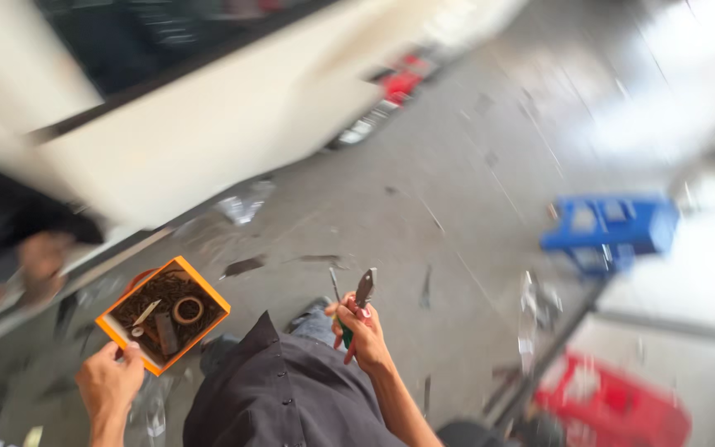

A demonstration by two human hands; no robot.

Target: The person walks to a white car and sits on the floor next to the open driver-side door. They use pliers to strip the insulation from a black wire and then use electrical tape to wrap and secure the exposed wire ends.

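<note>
Because the camera is swinging, most of what lies away from the orange box (163, 314) is smeared: the pale car body (208, 124) above it has no sharp edge, and the blue crate (610, 232) and red crate (614, 401) far to its right are only coloured shapes. Up and left of the box, a blurred hand (43, 261) of another person shows against dark cloth, too soft to tell what it is doing. The box's contents are partly readable: a heap of dark small hardware, a tan ring, a flat dark piece and a pale slim piece; finer detail cannot be told.

The left hand (111, 379) comes up from the bottom edge just below the box, its forearm cut off by the frame. Fingers are closed on the box's near left corner, thumb on the rim, holding it tilted over the concrete floor (424, 190).

To the right of the box, past the dark shirt (283, 389), the right hand (363, 331) is raised with the wrist bent, forearm running down to the lower edge. It is curled tight around pliers (360, 302) with red and green handles; the grey head sticks up above the knuckles. Whether the tool's head is parted or closed is lost in the blur. A thin dark rod beside it, towards the box, also rises from the fist.
</note>
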